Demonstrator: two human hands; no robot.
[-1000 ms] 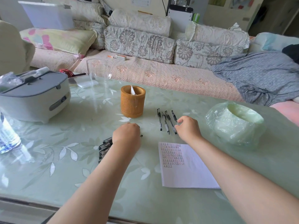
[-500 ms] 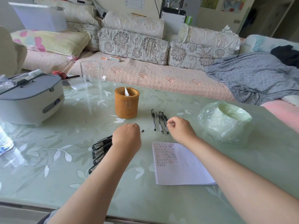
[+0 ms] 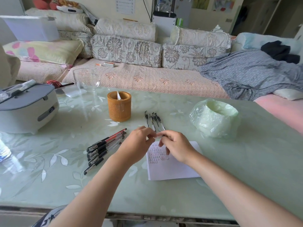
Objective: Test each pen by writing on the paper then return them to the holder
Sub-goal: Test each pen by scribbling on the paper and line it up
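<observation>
A person's left hand (image 3: 139, 142) and right hand (image 3: 177, 149) are meeting over the top edge of the paper (image 3: 173, 169), each pinching one end of a pen (image 3: 158, 136). Rows of test marks are filling the sheet's upper left. From the hands, four pens (image 3: 154, 119) are lying at twelve o'clock and a larger bundle (image 3: 105, 145) at nine. The holder (image 3: 119, 106) at eleven is showing no pens, so most testing and all returning likely remain. Fingers are hiding the pen's cap and tip.

Head cam, fwd-down, near over table (image 3: 246, 177)
</observation>
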